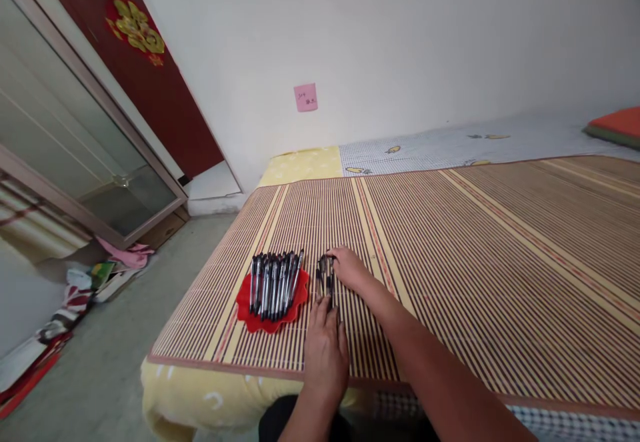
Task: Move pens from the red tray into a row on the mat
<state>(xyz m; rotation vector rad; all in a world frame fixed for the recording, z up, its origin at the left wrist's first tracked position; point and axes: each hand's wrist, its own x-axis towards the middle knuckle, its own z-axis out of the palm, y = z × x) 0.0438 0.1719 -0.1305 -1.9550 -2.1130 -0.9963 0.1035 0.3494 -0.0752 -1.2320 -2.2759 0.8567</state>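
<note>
A few black-and-clear pens [329, 281] lie side by side on the striped mat, between my two hands. My left hand [326, 349] rests palm down at their near ends, its fingers stretched forward and touching them. At the far ends is my right hand [349, 269], with its fingers bent in and closed on the pen tips. How firmly it grips is hard to see. Just left of the hands, a red plate with a scalloped rim [255, 324] carries a heap of many similar pens [273, 285], laid lengthwise away from me.
The striped mat [450, 262] covers a bed along a white wall [400, 49]. A pink note [305, 97] is stuck to that wall. An orange and green cushion-like item [617, 125] lies at far right. Left are the grey floor [165, 275] and a glass-paned cabinet [85, 109].
</note>
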